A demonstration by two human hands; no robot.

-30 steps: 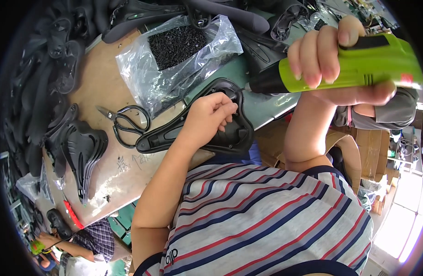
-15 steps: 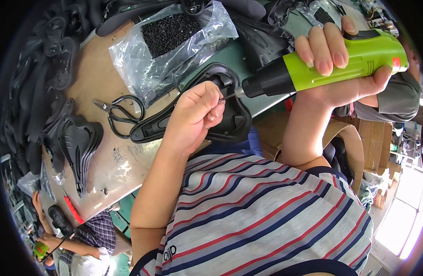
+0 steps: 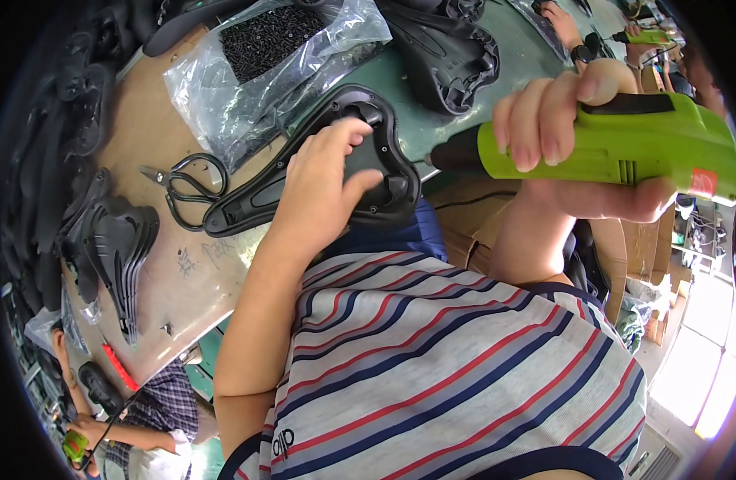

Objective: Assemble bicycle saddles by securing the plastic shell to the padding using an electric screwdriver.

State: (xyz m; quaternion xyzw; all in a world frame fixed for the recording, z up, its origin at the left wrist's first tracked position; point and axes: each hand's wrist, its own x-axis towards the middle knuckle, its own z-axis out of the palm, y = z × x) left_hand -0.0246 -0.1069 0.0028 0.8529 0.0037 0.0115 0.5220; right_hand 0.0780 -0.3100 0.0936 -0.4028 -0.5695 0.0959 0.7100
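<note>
My right hand (image 3: 556, 120) grips a green and black electric screwdriver (image 3: 616, 148), its tip pointing left near the rim of a black bicycle saddle (image 3: 244, 206). The saddle lies hollow side up at the table's near edge, its narrow end toward the left. Over its middle is my left hand (image 3: 312, 188), fingers and thumb spread and slightly smeared by motion; I see nothing held in it. Whether those fingertips touch the saddle I cannot tell.
Black-handled scissors (image 3: 196, 186) lie left of the saddle. Behind it sits a clear plastic bag (image 3: 200, 100) of small black screws (image 3: 268, 40). Another black saddle (image 3: 444, 68) rests at the back. Stacked black shells (image 3: 120, 252) stand at left. Co-workers are at far left and far right.
My left hand has gone from a pinch at the screwdriver's tip to spread fingers over the saddle. The screwdriver has moved right and slightly down, its bit away from that hand.
</note>
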